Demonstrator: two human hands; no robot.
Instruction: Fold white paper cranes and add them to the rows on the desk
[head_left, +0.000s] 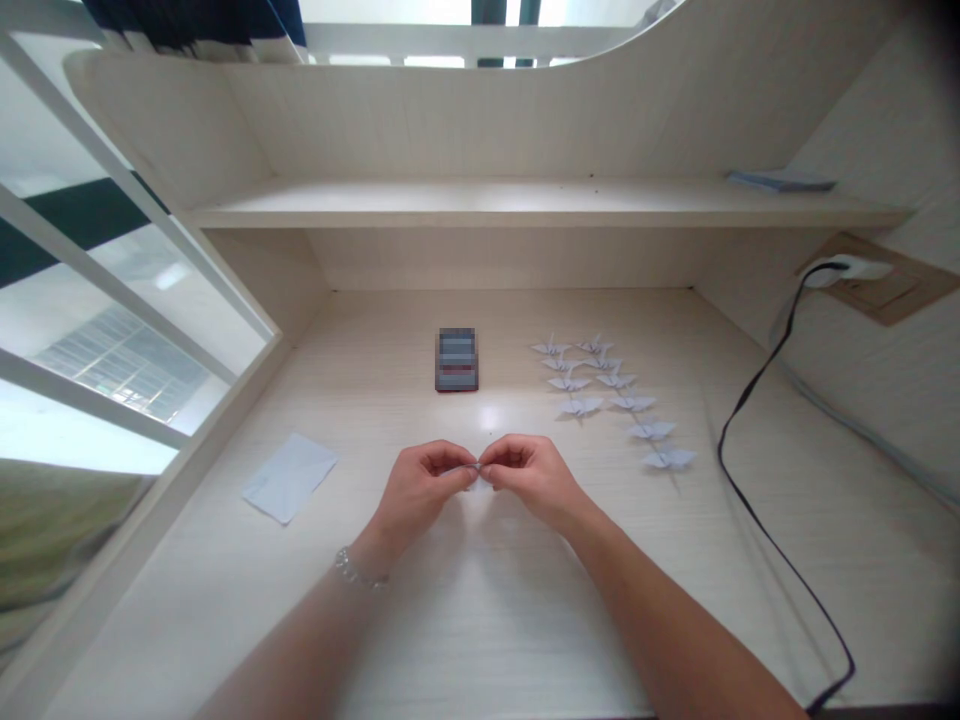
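Observation:
At the middle of the desk (480,620), my left hand (429,480) and my right hand (534,476) meet fingertip to fingertip. Both pinch a small folded white paper (480,482), which is mostly hidden behind the fingers. A bracelet circles my left wrist. Beyond my right hand, several white paper cranes (580,407) stand in two slanting rows. To the left of my left hand lies a flat stack of white paper sheets (291,478); how many sheets it has I cannot tell.
A phone (457,360) with a blurred screen lies behind my hands. Along the right side a black cable (757,510) runs from a white plug (847,270) in the wall socket. A shelf (487,195) spans the back, with a thin flat item (781,181) on it. White rails (112,400) border the left.

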